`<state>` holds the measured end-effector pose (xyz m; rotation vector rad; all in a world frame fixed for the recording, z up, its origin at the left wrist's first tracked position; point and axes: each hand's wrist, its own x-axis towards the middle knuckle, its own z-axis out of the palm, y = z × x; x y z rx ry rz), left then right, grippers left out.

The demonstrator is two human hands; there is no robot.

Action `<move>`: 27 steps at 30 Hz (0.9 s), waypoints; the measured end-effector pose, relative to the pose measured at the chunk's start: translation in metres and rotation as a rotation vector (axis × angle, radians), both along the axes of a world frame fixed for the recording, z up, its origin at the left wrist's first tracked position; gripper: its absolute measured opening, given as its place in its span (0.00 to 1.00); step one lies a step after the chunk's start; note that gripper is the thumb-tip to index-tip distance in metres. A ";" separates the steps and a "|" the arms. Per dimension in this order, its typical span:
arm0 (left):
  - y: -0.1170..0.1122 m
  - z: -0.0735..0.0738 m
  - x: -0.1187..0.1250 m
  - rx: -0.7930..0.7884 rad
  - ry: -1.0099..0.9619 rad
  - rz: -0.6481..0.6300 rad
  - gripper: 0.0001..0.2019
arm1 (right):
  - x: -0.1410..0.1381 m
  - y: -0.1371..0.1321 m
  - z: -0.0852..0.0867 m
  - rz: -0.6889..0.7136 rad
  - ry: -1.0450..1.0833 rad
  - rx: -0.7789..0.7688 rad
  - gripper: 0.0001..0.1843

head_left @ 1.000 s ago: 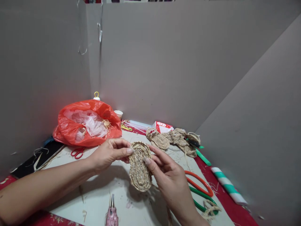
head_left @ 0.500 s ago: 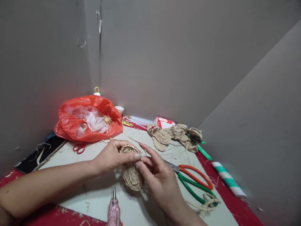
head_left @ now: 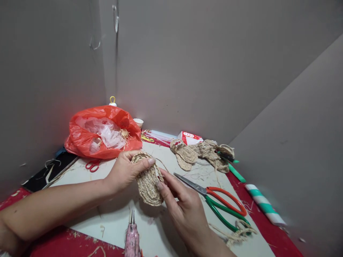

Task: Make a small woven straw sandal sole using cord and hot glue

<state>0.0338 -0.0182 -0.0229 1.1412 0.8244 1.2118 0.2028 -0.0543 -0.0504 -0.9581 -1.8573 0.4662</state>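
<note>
Between my hands, above the white board, is an oval sole-shaped piece of coiled straw braid (head_left: 149, 187). My left hand (head_left: 131, 167) grips its upper left edge, thumb lying on top. On its right side, my right hand (head_left: 182, 200) pinches the strand of braid at the rim between thumb and fingers. A thin loose end of the cord arches up over the right fingers. Below the piece a pink glue gun (head_left: 132, 235) points its metal nozzle upward. Scissors (head_left: 214, 198) with one orange and one green handle lie to the right of my right hand.
A red plastic bag (head_left: 104, 151) with white plastic and straw stands at the back left, small red scissors (head_left: 92, 165) before it. Finished-looking woven straw pieces (head_left: 184, 155) lie back right, beside a red-white box (head_left: 190, 137). A green-white striped roll (head_left: 264, 203) lies on the right edge.
The straw piece has tilted so more of its flat face shows, and both hands have shifted slightly. My right fingers have moved down along its right rim. The view has shifted slightly.
</note>
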 end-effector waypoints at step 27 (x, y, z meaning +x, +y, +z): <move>0.014 -0.009 0.000 -0.045 -0.200 0.222 0.11 | -0.007 -0.004 -0.018 -0.170 -0.270 0.356 0.30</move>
